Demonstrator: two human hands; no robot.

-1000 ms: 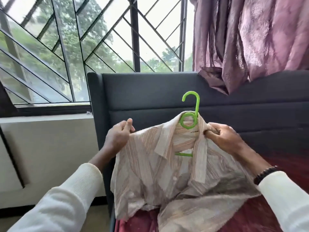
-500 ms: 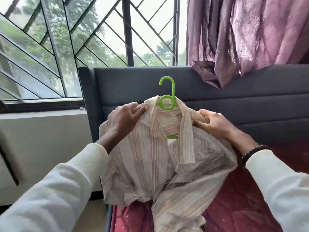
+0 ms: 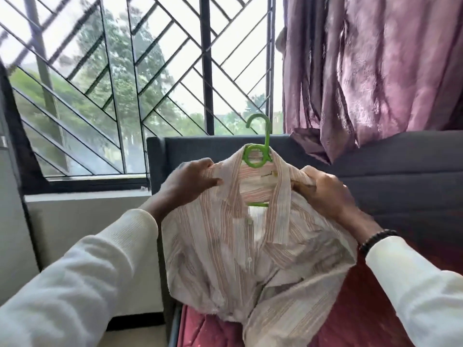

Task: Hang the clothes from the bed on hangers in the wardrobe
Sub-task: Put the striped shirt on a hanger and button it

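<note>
A pale shirt (image 3: 250, 246) with thin reddish stripes is draped on a green hanger (image 3: 258, 151), whose hook and ring are seen above the collar and whose bar shows in the open front. The shirt is held up over the red bed cover (image 3: 355, 321), its hem resting there. The left shoulder is gripped by the left hand (image 3: 190, 182), thumb laid across the cloth; the right shoulder is bunched in the curled fingers of the right hand (image 3: 323, 191). Behind are seen a dark headboard (image 3: 400, 166), a mauve curtain (image 3: 375, 71) draped onto it, and a barred window (image 3: 150, 83).
</note>
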